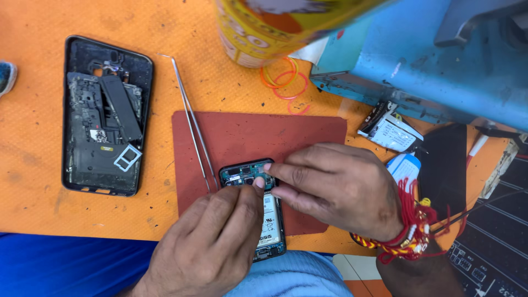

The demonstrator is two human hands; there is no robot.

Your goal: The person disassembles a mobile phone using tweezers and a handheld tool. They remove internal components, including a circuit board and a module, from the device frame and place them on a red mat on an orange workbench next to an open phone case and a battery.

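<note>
Hands meet over an opened phone (263,212) lying on a red mat (247,132), near edge of the orange table (44,165). Left hand (212,242) comes in from the near side, fingers bunched, thumb and forefinger tips pressed on the phone's upper part just below its green circuit board (246,175); whether it pinches a small part there I cannot tell. Right hand (341,187) reaches in from the right, fingers extended and flat, forefinger tip touching the board's right edge; it grasps nothing visible. Red and yellow thread bands (410,231) circle the right wrist. The phone's white battery (269,220) shows between the two hands.

Tweezers (192,121) lie just left of the phone, running from the mat's near left up past its far edge onto the table. Well to the left, a second phone (104,115), back removed, holds loose black parts and a SIM tray (127,158). Far side: yellow can (264,27), orange rubber bands (286,80) beside it, blue machine (429,60) to the right. A small white part (393,132) sits under the machine's edge.
</note>
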